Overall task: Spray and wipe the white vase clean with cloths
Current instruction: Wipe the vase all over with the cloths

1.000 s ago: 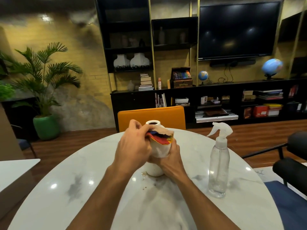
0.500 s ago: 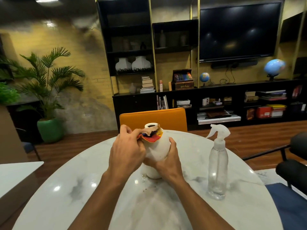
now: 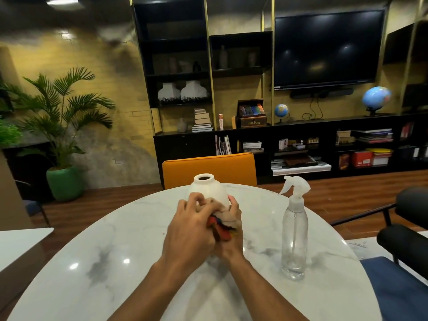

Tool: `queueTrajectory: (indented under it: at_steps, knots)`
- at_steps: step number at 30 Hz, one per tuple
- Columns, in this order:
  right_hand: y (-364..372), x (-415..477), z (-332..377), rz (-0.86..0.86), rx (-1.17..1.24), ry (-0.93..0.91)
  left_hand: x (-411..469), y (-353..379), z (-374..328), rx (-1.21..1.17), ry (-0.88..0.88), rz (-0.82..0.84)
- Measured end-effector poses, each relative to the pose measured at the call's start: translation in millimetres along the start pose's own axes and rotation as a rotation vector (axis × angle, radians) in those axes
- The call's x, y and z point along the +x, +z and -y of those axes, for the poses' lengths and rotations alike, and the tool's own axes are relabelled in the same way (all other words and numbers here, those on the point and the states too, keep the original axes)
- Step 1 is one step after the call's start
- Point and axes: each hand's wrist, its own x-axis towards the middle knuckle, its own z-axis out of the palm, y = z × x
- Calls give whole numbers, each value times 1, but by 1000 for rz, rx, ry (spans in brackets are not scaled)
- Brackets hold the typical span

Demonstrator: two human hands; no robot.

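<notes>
The white vase (image 3: 207, 189) stands upright on the white marble table (image 3: 104, 262), just past the middle. My left hand (image 3: 187, 230) grips a bunched cloth (image 3: 223, 229), beige with red, blue and yellow patches, and presses it against the vase's near lower side. My right hand (image 3: 232, 242) curls round the vase's lower right side, its fingertips showing by the vase's shoulder. Both hands and the cloth hide the vase's lower half. The vase's open mouth and upper body are bare.
A clear plastic spray bottle (image 3: 294, 230) with a white trigger stands upright to the right of the vase, apart from my hands. An orange chair back (image 3: 208, 167) is behind the table. A black armchair (image 3: 407, 228) with a blue seat is at the right, a white tabletop (image 3: 20, 242) at the left.
My left hand has drawn the cloth down from the vase's rim to its lower body, uncovering the mouth. My right hand stays on the vase. The bottle has not moved.
</notes>
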Motion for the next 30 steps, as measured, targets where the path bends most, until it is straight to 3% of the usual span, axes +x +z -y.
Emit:
queueTrajectory:
  at_steps: [2, 6, 12, 19, 25, 30]
  knots:
    - [0, 1, 12, -72, 110, 25, 0, -4, 15, -75, -18, -89]
    - [7, 5, 15, -127, 73, 42, 21, -2, 21, -109, -16, -186]
    - [7, 11, -3, -43, 117, 2, 0, 12, 15, -99, 61, -79]
    - [7, 10, 4, -96, 53, 19, 19, 4, 41, -210, -68, -251]
    - [6, 12, -3, -82, 74, -5, -9, 13, 36, -200, 49, -168]
    - [8, 15, -2, -79, 33, 7, -6, 16, 63, -283, -110, -222]
